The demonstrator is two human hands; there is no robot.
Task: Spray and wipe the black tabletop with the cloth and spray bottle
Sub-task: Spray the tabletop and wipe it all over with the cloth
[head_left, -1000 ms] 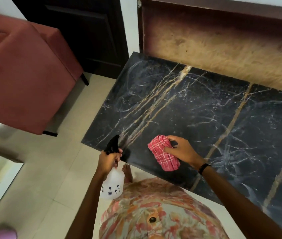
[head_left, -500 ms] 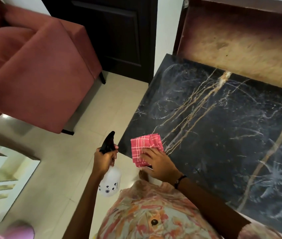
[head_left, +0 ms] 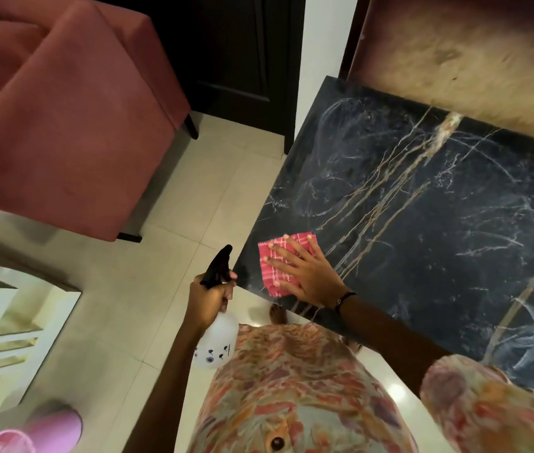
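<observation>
Right hand [head_left: 308, 277] has flattened open on one cloth [head_left: 274, 266]; left hand [head_left: 208, 297] grips one spray bottle [head_left: 216, 341].

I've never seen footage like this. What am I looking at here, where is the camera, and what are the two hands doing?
No machine here: a person wears a camera on the head, looking down at their own hands. The right hand presses a red checked cloth flat, fingers spread, near the corner of the black marble tabletop. The left hand holds a spray bottle off the table's edge, over the tiled floor. A red armchair stands at the left.
</observation>
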